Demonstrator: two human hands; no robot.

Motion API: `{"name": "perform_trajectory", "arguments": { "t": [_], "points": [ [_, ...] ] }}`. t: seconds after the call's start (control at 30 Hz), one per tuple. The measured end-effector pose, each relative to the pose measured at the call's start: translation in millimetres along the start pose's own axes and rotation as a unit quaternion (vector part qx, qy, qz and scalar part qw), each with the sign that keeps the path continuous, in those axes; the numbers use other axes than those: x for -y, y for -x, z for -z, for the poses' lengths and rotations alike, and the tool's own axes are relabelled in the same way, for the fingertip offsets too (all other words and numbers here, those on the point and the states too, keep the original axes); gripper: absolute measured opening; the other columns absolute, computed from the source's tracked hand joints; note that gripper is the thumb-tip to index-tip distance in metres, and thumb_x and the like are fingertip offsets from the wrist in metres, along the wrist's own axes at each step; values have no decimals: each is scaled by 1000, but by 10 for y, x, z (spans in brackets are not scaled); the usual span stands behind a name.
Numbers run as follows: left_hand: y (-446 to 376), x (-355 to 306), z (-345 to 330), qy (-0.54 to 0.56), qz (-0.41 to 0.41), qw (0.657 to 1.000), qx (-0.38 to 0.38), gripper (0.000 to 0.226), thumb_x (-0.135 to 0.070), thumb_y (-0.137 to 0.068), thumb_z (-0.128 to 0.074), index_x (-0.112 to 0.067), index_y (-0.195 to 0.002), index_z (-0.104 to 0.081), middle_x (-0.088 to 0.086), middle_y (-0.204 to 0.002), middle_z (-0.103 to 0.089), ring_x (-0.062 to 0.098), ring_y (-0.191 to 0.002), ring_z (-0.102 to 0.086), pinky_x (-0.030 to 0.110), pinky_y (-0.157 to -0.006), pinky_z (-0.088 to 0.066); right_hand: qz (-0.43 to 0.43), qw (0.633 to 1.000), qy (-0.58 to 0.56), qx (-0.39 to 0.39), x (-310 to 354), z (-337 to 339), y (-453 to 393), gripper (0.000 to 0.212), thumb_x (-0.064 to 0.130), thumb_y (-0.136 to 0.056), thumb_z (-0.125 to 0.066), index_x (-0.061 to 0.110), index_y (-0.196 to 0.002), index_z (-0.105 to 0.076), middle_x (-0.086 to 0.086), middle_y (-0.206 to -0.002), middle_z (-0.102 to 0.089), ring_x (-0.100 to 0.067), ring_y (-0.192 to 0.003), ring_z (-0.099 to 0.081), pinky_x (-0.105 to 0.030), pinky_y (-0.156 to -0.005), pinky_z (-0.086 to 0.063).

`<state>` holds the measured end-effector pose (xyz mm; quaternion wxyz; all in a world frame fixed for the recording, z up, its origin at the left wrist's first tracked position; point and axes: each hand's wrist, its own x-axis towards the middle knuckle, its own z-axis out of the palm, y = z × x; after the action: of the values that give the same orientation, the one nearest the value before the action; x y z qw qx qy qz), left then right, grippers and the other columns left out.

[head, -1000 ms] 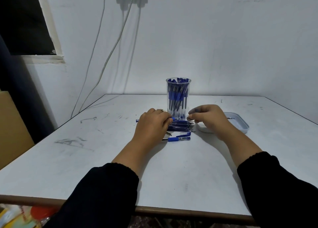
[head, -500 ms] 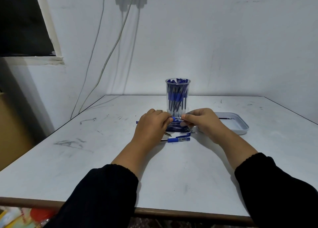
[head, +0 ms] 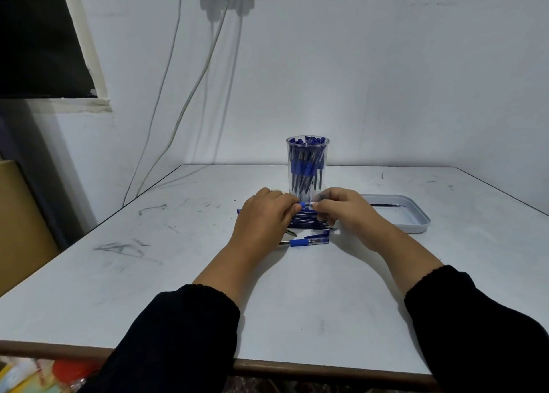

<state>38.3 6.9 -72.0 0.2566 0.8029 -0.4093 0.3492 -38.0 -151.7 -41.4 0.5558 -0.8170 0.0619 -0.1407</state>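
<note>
Table [head: 148, 288], scuffed white, beneath pen [head: 306, 205]; white wall [head: 386, 80].

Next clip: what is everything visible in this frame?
held pen: one, blue and clear, between both hands, in front of the cup
cup: one, transparent, full of blue pens, mid-table
pen pile: several, blue, on the table under the hands
loose pen: one, blue, nearer the person
tray: one, grey, at right, holding one thin dark refill
table: one, white, scuffed
cables: two, white, on the wall
left hand, right hand: each pinching one end of the held pen
sleeves: two, black
</note>
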Motion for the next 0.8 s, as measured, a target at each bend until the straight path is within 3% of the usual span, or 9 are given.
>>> {"name": "perform_trajectory", "arguments": {
  "t": [0.23, 0.3, 0.43, 0.67, 0.73, 0.8],
  "points": [
    [-5, 3, -7, 7, -7, 1000, 6, 24, -29, -91, -52, -15, -95, -70, 0, -81, -69, 21, -74, -53, 32, -62, -43, 3, 1000, 18, -6, -12, -16, 14, 42, 36, -97, -52, 10, -68, -68, -3, -60, -61, -12, -59, -51, -23, -61, -41],
    [-3, 1, -5, 6, -7, 1000, 3, 25, -29, -91, -51, -14, -96, -70, 0, -81, -69, 22, -74, -54, 32, -61, -43, 1, 1000, 19, 0, -16, -15, 9, 37, 36, -98, -50, 12, -77, -69, -3, -65, -62, -13, -60, -50, -22, -59, -39],
    [-2, 1, -2, 5, -8, 1000, 2, 24, -28, -91, -51, -14, -96, -70, 1, -81, -69, 22, -74, -54, 33, -61, -43, 16, 1000, 4, 8, -23, -16, -15, 8, 16, -93, -56, 14, -89, -63, -5, -69, -60, -14, -64, -51, -26, -60, -41],
    [0, -6, 7, 11, -21, 1000, 3, 25, -30, -91, -52, -15, -95, -70, 0, -82, -70, 21, -75, -55, 34, -63, -47, 8, 1000, 29, 1, -20, -20, 11, 47, 38, -99, -48, 11, -67, -68, -1, -60, -61, -10, -57, -50, -21, -61, -40],
    [0, 0, 5, 12, -19, 1000, -2, 25, -30, -91, -52, -15, -95, -70, 0, -81, -69, 21, -74, -55, 35, -62, -47, 7, 1000, 20, 12, -22, -17, 9, 40, 37, -99, -47, 12, -76, -68, -2, -64, -61, -10, -58, -49, -19, -58, -39],
    [0, 1, 4, 13, -17, 1000, -2, 24, -29, -91, -52, -14, -95, -70, 0, -81, -69, 22, -73, -54, 36, -61, -47, 15, 1000, 2, 23, -31, -14, -12, 19, 23, -97, -51, 13, -86, -63, -5, -67, -60, -14, -62, -49, -23, -59, -39]
  ]
}}
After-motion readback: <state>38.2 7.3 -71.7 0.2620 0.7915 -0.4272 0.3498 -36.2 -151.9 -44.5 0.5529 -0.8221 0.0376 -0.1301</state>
